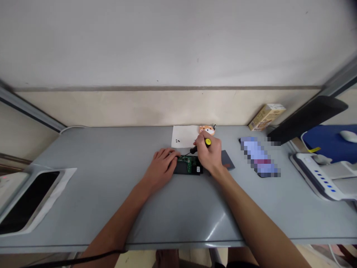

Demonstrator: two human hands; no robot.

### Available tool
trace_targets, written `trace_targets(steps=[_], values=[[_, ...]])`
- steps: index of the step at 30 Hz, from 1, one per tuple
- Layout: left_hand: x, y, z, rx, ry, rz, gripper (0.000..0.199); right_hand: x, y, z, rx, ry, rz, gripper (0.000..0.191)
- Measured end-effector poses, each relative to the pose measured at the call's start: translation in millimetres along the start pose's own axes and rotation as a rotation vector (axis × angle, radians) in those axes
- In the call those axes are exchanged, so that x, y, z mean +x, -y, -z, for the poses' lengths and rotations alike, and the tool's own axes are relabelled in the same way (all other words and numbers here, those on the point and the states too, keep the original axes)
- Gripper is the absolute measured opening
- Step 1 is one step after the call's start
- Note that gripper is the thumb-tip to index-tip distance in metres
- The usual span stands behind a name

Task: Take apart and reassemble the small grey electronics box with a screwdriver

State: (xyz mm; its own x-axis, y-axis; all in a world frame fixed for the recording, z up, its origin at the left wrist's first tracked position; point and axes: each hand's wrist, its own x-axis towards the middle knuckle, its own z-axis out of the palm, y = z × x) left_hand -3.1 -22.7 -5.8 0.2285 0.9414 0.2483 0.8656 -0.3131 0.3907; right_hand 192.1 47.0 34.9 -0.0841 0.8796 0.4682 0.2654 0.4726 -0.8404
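A dark device with a green circuit board [189, 165] lies at the middle of the grey table. My left hand [163, 165] rests on the device's left end, its fingers spread a little. Wrapped round a black screwdriver with a yellow end [208, 142] is my right hand [205, 152], and the tool's thin shaft points down-left to the board's upper edge. Behind the device lies a white sheet [182, 136] with several small dark pieces [177, 141]. Partly under my right hand is a dark grey flat piece [228, 160].
An orange animal-faced item [208, 130] sits at the sheet's right. Further right are a pixelated phone [258, 156], a carton [267, 117], a black upright object [309, 117] and a white power strip [315, 176]. A black-screened tablet [30, 201] lies at the left.
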Motion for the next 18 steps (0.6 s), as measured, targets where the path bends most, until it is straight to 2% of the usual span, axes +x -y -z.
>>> trace_targets(steps=[18], values=[[1.8,-1.8,2.3,-0.006,0.019,0.007,0.03,-0.8,-1.8,-2.0,0.005,-0.014,0.013,0.035]])
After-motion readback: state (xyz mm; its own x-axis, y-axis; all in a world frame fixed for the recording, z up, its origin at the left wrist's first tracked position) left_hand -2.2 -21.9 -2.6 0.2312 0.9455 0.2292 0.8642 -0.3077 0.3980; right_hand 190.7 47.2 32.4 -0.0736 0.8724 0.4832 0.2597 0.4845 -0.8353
